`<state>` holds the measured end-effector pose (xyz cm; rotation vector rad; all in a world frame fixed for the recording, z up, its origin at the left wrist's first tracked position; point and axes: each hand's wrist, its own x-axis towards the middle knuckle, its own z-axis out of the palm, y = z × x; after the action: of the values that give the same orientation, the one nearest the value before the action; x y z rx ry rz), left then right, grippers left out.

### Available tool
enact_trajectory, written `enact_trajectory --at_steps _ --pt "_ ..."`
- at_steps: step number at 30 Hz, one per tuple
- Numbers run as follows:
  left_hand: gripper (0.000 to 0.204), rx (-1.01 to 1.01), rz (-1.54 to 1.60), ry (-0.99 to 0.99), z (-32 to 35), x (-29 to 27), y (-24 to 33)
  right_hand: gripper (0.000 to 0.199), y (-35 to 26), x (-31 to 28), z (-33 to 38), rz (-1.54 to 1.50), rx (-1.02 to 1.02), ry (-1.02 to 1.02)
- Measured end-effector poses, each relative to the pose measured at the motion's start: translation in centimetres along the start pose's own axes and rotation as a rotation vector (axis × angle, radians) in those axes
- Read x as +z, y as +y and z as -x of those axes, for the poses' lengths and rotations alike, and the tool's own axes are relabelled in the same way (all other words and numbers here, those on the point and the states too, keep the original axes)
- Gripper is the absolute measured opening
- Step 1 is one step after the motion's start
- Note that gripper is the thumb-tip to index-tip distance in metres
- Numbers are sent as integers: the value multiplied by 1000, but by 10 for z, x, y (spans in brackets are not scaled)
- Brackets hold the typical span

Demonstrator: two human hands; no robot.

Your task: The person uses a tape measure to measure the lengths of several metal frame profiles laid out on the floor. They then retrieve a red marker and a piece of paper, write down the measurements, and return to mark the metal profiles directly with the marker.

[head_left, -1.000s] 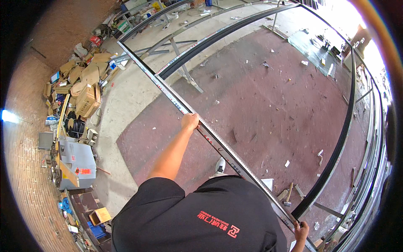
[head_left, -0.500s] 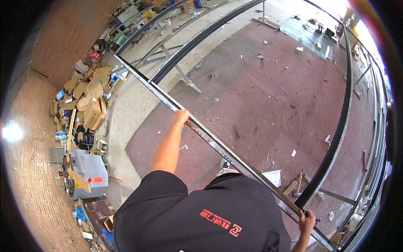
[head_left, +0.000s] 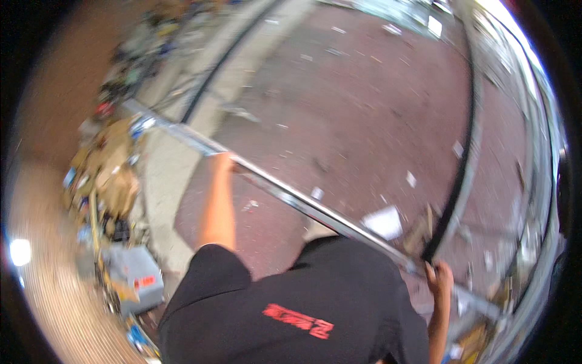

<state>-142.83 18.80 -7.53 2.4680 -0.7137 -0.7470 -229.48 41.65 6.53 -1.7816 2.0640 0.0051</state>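
A large frame of metal profiles stretches out in front of me. Its near side is a long silvery metal bar (head_left: 327,211) slanting from upper left to lower right across my body. My left hand (head_left: 223,161) is closed round this bar, left of its middle. Farther down to the right, my right hand (head_left: 441,278) grips the bar close to where the right dark rail (head_left: 464,176) joins it. The left dark rail (head_left: 224,59) runs away from the bar beyond my left hand. Motion blur softens the fingers and the bar's details.
Piled cardboard (head_left: 115,176) lies along the brick wall at left, with a grey metal cabinet (head_left: 136,276) nearer me. A white sheet (head_left: 383,222) and scraps are scattered over the reddish floor (head_left: 357,115). Long metal profiles (head_left: 548,200) line the right side.
The whole view has shifted and become blurred. The bar's left end and my left hand sit farther left in the picture. Both hands keep their hold on the bar.
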Motion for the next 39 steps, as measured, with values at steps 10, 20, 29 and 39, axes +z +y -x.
enact_trajectory --at_steps 10,20,29,39 --pt "27 -108 128 10 -13 -42 -11 57 43 -18 36 109 239 -64" --pt "23 -202 85 -25 20 -46 23 56 35 -27 37 152 287 -99" --pt "19 -219 149 -23 22 -48 29 71 59 -36 40 223 381 -106" --pt "22 -239 150 -55 15 -51 28 82 63 -37 29 197 373 -159"
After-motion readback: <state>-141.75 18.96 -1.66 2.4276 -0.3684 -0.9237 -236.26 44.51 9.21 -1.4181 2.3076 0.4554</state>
